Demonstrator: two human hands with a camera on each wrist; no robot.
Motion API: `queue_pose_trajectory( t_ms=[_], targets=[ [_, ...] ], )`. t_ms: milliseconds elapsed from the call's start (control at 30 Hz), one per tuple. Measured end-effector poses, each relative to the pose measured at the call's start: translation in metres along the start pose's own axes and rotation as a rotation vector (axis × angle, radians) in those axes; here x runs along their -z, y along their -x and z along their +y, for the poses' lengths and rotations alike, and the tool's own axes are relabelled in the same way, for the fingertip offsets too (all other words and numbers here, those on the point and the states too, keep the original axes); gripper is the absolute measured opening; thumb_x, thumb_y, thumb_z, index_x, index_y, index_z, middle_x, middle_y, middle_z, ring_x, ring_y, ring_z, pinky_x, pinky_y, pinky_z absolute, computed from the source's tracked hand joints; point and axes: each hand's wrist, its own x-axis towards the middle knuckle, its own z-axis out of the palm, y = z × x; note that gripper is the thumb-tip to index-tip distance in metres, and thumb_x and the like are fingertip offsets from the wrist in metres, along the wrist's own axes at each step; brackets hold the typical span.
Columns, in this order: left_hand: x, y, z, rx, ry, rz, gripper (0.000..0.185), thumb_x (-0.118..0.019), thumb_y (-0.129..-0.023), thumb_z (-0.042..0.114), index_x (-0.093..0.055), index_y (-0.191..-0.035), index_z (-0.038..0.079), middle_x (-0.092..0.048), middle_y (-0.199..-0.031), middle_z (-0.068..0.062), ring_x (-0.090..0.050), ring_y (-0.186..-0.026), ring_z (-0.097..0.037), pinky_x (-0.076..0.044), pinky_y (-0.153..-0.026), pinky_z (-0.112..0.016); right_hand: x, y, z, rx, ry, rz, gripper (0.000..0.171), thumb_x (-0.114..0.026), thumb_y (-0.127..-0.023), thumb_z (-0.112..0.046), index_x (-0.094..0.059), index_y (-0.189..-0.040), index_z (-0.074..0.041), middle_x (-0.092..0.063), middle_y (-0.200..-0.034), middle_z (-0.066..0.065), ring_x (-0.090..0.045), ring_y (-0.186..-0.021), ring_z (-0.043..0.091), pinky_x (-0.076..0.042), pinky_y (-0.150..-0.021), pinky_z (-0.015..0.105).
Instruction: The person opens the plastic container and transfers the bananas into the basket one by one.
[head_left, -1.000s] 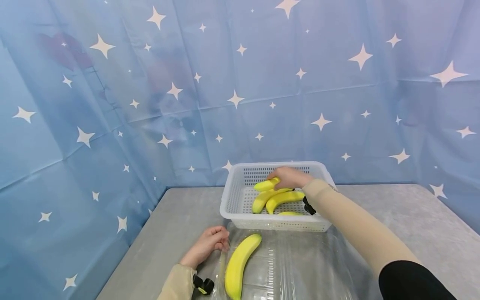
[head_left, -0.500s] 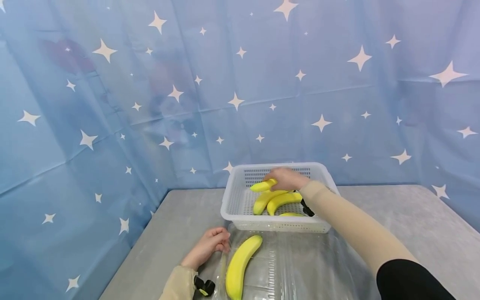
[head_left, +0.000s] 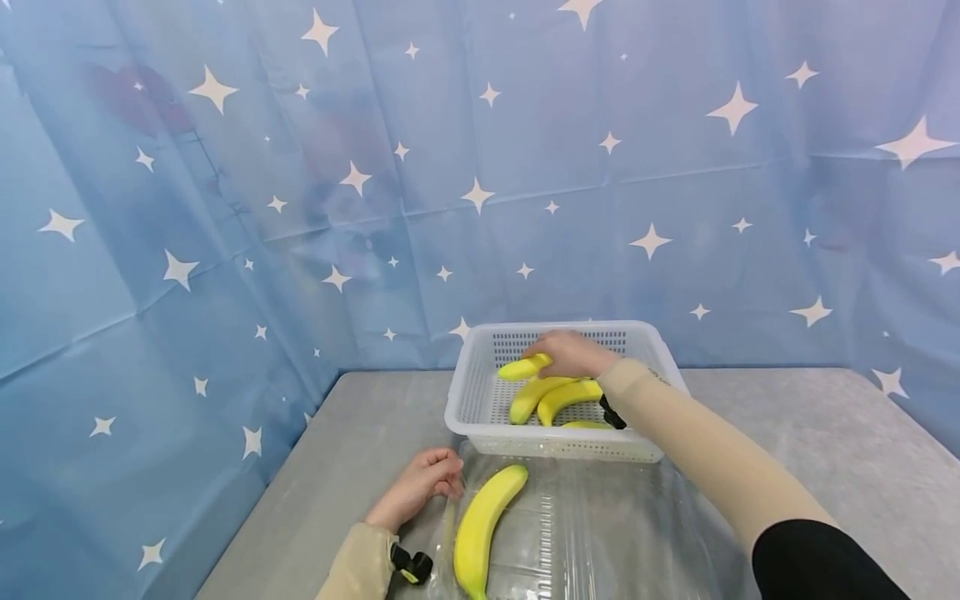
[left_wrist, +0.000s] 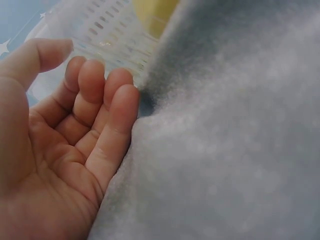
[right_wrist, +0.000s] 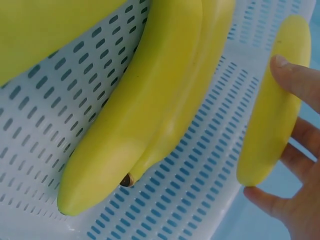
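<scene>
My right hand (head_left: pixel 567 353) reaches into a white perforated plastic basket (head_left: pixel 555 434). Its thumb and fingers hold a yellow banana (right_wrist: pixel 275 110) near the basket's side wall in the right wrist view. Below it in the basket lie several other bananas (right_wrist: pixel 135 115). On the table, my left hand (head_left: pixel 422 487) rests at the left edge of a clear plastic sheet (head_left: pixel 630 525). Its fingers are loosely curled, and nothing shows between them in the left wrist view. A single large banana (head_left: pixel 482 533) lies on the plastic just right of that hand.
The grey table (head_left: pixel 780 417) extends to both sides of the basket. A blue curtain (head_left: pixel 420 167) with white stars hangs behind and to the left. The plastic reaches up to the basket's front wall.
My right hand has shifted slightly left inside the basket with the banana it holds. The left hand and the banana on the plastic keep their places.
</scene>
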Motion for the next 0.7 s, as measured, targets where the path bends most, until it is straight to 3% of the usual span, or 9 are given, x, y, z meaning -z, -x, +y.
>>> queue_pose_trajectory(
  t_ms=[500, 700],
  targets=[
    [0.0, 0.003, 0.0, 0.018, -0.003, 0.012, 0.021, -0.056, -0.097, 0.017, -0.058, -0.078, 0.01, -0.059, -0.068, 0.0, -0.062, -0.064, -0.013, -0.055, -0.065, -0.03, -0.008, -0.003, -0.011, 0.024, -0.011, -0.026, 0.04, -0.072, -0.087, -0.015, -0.064, -0.127, -0.018, -0.062, -0.126, 0.001, -0.052, -0.121, 0.027, -0.039, -0.102, 0.049],
    [0.001, 0.001, 0.0, -0.009, -0.01, 0.007, 0.019, -0.056, -0.096, 0.014, -0.057, -0.079, 0.007, -0.06, -0.07, -0.001, -0.062, -0.064, -0.012, -0.055, -0.065, -0.029, -0.007, -0.007, -0.014, 0.048, -0.008, -0.022, 0.041, -0.073, -0.087, -0.014, -0.064, -0.127, -0.016, -0.062, -0.126, 0.001, -0.052, -0.121, 0.027, -0.038, -0.103, 0.049]
  ],
)
